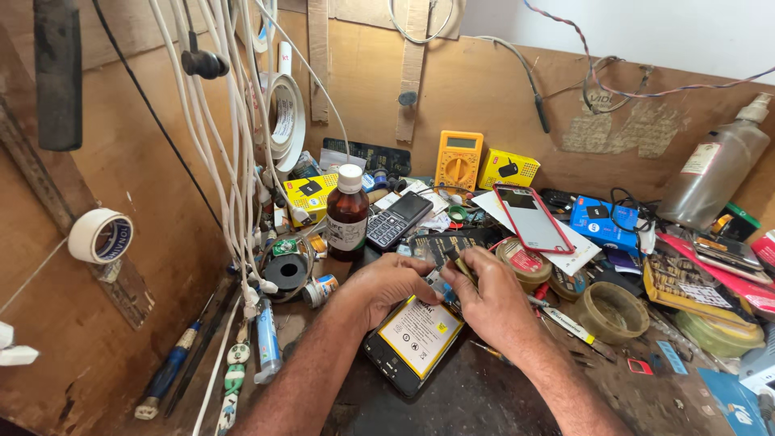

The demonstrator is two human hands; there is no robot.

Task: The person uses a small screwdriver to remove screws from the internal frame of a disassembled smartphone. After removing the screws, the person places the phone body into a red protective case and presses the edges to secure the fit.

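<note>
- My right hand [494, 300]: fingers curled shut around a small dark tool with a yellowish tip [461, 266], pinched between thumb and forefinger, tip aimed down and left.
- My left hand [393, 281]: fingers bent, pressing at the top edge of the opened black phone; whether it pinches anything I cannot tell.
- Opened black phone with a flat yellow-and-white battery [415, 339]: lies on the dark bench just below both hands, long axis slanting from lower left to upper right; its upper end sits under the tool tip, both hands equally near.
- Brown glass bottle with white cap [348, 214]: upright, behind my left hand.
- Red-framed smartphone [532, 219]: tilted, beyond my right hand.
- Yellow multimeter [458, 160]: against the wooden back wall.
</note>
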